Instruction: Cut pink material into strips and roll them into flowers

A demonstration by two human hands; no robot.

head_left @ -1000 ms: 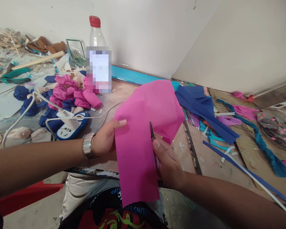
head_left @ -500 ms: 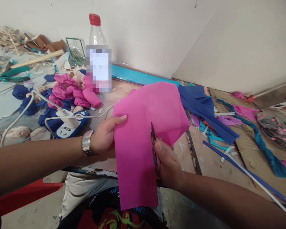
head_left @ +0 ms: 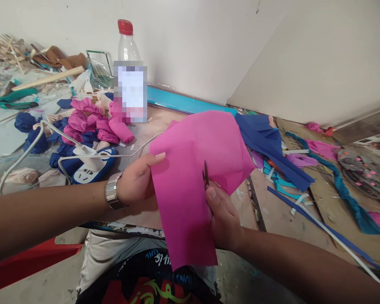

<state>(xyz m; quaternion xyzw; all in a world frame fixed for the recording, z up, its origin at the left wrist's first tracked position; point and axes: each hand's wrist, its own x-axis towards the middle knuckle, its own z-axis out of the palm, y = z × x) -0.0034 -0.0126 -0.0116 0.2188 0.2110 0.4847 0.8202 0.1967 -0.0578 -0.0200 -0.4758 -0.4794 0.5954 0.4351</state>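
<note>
Over the near edge of the surface, a pink sheet is pinched by the fingers of the left hand, while scissors, blades slightly parted against it, are gripped in those of the right hand. Farther left, a power strip is backed by heaped pink rolls; toward the far edge, a red-capped bottle is seen.

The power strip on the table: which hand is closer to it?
The left hand. It grips the left edge of the pink sheet, just right of the power strip. The right hand, holding scissors, is farther right, across the sheet.
</note>
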